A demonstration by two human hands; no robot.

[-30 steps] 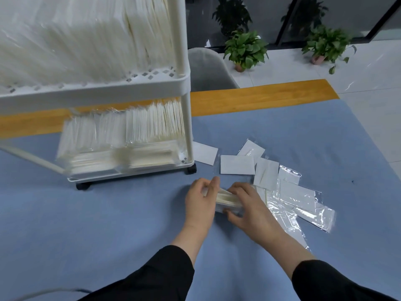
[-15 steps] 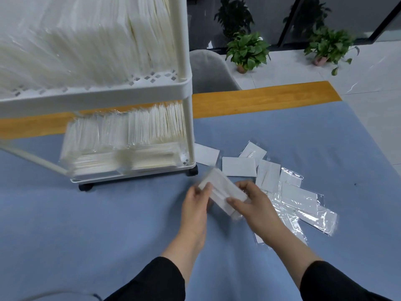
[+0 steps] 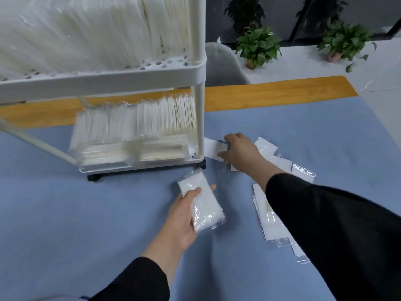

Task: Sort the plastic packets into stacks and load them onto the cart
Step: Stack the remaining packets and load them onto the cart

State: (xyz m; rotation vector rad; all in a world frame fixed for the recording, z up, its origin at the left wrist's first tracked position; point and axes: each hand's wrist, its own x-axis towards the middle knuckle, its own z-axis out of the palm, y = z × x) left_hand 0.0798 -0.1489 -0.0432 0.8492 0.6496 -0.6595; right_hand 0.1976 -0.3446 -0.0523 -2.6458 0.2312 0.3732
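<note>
The left hand has its grip curled round a small stack of plastic packets, thumb laid across the top face and fingers wrapped underneath, holding it clear of the table a little in front of the cart. The right hand is stretched out to the loose packets scattered beside the cart's near corner, fingers curled down onto one of them, seemingly pinching it, though the blur makes the hold hard to judge. These look like thin, flat rectangles of white card or pad sealed in clear glossy film, with crinkled film margins catching the light. I'd expect each one to weigh next to nothing and to bend easily, and the film to be slick, so a stack will want to slide apart unless squeezed across its broad faces, as the left hand does. A single packet lying flat is best lifted by an edge or a film margin. The table is covered in soft blue cloth over a wooden top. The cart is white moulded plastic with perforated trays, both visible shelves already packed with upright rows of similar packets.
</note>
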